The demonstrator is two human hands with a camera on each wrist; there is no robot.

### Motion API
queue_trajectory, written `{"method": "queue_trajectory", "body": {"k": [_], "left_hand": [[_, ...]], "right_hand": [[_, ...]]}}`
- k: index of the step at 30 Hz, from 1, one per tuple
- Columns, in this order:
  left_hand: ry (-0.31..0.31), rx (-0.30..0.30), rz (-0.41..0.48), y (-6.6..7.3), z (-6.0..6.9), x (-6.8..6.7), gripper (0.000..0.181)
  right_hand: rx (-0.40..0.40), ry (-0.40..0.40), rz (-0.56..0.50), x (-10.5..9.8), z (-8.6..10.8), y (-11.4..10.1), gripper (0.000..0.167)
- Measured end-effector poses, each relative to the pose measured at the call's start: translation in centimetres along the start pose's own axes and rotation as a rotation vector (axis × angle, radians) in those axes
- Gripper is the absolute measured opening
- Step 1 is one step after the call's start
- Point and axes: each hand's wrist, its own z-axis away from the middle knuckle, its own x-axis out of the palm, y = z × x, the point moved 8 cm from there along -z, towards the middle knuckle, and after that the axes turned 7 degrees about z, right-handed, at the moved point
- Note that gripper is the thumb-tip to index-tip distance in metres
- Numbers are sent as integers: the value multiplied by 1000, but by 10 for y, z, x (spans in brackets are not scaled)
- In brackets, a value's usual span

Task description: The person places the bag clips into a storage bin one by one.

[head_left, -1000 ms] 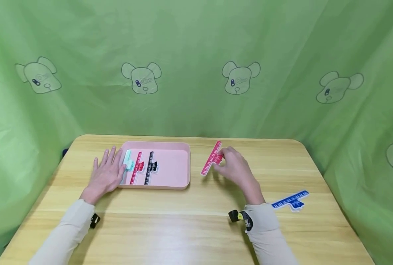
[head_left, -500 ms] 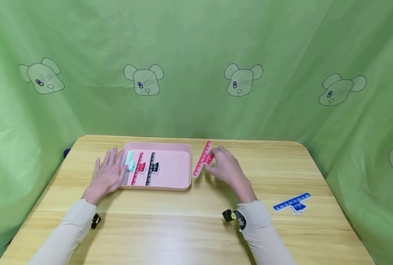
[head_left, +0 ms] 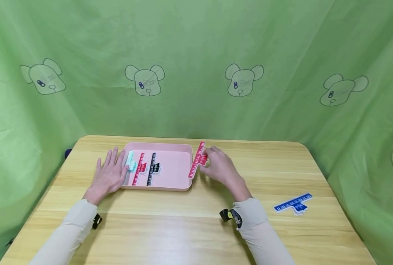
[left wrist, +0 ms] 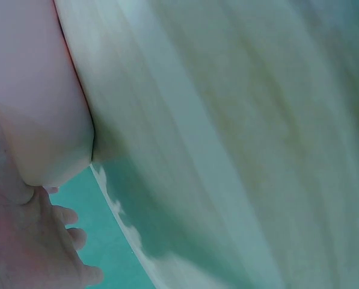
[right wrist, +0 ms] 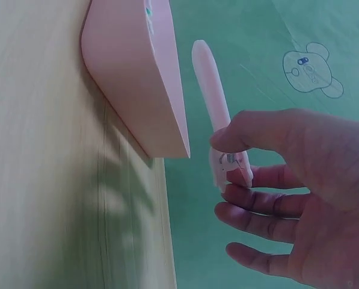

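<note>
My right hand (head_left: 220, 166) pinches a red piano-key clip (head_left: 197, 160) by its handle, holding it raised at the right rim of the pink tray (head_left: 174, 173). In the right wrist view the clip (right wrist: 212, 84) appears edge-on between thumb and fingers, apart from the tray wall (right wrist: 125, 78). My left hand (head_left: 108, 175) lies with straight fingers against the tray's left side, its thumb over the rim near a mint clip (head_left: 130, 165). Beside that, a second red clip (head_left: 139, 169) and a black clip (head_left: 152, 169) lie in the tray, roughly parallel.
A blue piano-key clip (head_left: 293, 203) lies on the wooden table (head_left: 170, 228) at the right, beyond my right forearm. Behind the table's far edge hangs a green curtain (head_left: 193, 110) printed with bear heads.
My right hand has carried the red clip leftward, from over the table to the tray's right rim. The left hand stays at the tray's left side.
</note>
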Motion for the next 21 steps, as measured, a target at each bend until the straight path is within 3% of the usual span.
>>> {"method": "queue_trajectory", "body": {"k": [21], "left_hand": [[1, -6, -20, -1, -1, 1, 67]], "right_hand": [[-72, -53, 9, 15, -20, -30, 47]]}}
